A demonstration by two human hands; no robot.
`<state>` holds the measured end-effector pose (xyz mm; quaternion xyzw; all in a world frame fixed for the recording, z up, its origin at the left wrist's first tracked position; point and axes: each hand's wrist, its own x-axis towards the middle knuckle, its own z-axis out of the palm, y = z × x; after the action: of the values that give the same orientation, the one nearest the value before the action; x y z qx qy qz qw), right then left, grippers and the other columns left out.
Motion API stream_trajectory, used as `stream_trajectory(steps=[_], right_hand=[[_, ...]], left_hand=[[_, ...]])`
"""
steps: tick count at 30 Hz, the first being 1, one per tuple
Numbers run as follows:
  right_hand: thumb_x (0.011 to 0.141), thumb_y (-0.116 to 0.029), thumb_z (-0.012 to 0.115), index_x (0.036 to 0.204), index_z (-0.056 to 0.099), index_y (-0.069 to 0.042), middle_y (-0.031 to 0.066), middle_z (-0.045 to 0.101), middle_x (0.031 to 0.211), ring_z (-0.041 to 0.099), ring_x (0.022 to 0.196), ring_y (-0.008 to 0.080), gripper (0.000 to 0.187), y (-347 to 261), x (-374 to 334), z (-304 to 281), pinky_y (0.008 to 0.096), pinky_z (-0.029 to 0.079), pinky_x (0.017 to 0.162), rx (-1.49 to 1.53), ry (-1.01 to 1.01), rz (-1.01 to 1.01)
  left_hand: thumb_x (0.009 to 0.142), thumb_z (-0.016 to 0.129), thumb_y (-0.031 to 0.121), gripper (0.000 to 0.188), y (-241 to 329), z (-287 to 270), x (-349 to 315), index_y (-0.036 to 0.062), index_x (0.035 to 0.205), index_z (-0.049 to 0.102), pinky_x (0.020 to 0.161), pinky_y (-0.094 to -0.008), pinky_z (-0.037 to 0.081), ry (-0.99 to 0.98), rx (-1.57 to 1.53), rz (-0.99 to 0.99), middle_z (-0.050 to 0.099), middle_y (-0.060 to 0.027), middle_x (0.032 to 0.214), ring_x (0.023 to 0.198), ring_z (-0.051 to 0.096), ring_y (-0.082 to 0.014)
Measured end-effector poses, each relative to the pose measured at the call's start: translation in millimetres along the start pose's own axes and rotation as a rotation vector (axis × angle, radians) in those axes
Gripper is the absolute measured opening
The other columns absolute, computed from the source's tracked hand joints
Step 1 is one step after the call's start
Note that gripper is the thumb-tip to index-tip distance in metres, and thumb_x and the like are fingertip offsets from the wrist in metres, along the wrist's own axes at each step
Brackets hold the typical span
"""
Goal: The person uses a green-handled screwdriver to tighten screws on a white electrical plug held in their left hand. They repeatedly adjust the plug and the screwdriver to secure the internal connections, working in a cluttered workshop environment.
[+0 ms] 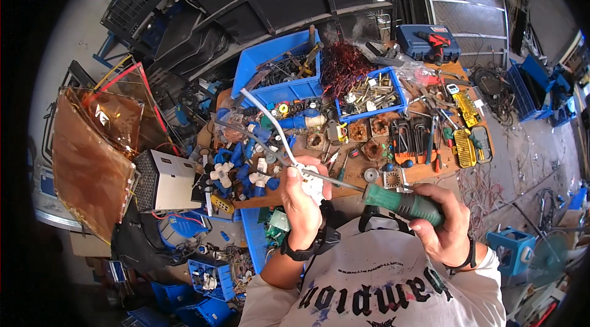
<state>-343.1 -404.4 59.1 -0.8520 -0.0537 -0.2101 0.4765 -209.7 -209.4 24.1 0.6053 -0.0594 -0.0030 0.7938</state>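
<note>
My left hand is closed around a small white plastic piece, whose exact kind I cannot make out. From it a white cable rises up and to the left, and a darker grey cable runs beside it. In my right hand is a screwdriver with a thick green handle, gripped near its butt end. Its metal shaft points left at the white piece; whether the tip touches it, I cannot tell. Both hands are above the near edge of the wooden table.
A blue bin of tools and a smaller blue tray of metal parts stand at the back. Hex keys, a yellow bit case and a red drill are to the right. Blue and white pipe fittings crowd the left.
</note>
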Motion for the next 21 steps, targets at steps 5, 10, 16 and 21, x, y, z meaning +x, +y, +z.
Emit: stream_trajectory(steps=[5, 10, 16, 21], right_hand=[[0.088, -0.027, 0.066, 0.116, 0.052, 0.001, 0.0179, 0.066, 0.093, 0.069, 0.077, 0.0280, 0.043, -4, 6, -6, 0.0336, 0.054, 0.067, 0.056, -0.096, 0.136], [0.095, -0.033, 0.054, 0.121, 0.049, 0.002, 0.0108, 0.066, 0.080, 0.064, 0.062, 0.0165, 0.044, -9, 13, -14, 0.0280, 0.050, 0.058, 0.390, -0.215, 0.437], [0.099, -0.040, 0.042, 0.129, 0.044, 0.001, 0.0006, 0.055, 0.069, 0.040, 0.046, 0.0044, 0.050, -2, 17, -18, 0.0194, 0.034, 0.043, 0.846, -0.366, 0.669], [0.099, -0.038, 0.044, 0.130, 0.043, 0.001, 0.0018, 0.055, 0.074, 0.040, 0.047, 0.0042, 0.050, 12, 17, -17, 0.0182, 0.032, 0.042, 1.031, -0.380, 0.756]], left_hand=[[0.097, 0.032, 0.044, 0.045, 0, -1, 2, 0.0037, 0.098, 0.053, 0.041, -0.0261, 0.039, -0.009, 0.029, 0.013, 0.056, -0.0093, 0.068, 0.047, 0.048, -0.0146], [0.097, 0.032, 0.045, 0.045, 0, 4, 6, 0.0044, 0.098, 0.053, 0.041, -0.0251, 0.039, 0.014, 0.066, 0.072, 0.055, -0.0085, 0.067, 0.047, 0.048, -0.0134], [0.097, 0.033, 0.046, 0.045, -2, 4, 9, 0.0047, 0.098, 0.052, 0.042, -0.0247, 0.039, 0.016, 0.093, 0.137, 0.055, -0.0086, 0.067, 0.048, 0.048, -0.0130], [0.099, 0.032, 0.045, 0.045, -3, 6, 12, 0.0044, 0.099, 0.052, 0.044, -0.0231, 0.039, -0.010, 0.079, 0.187, 0.055, -0.0094, 0.067, 0.048, 0.049, -0.0115]])
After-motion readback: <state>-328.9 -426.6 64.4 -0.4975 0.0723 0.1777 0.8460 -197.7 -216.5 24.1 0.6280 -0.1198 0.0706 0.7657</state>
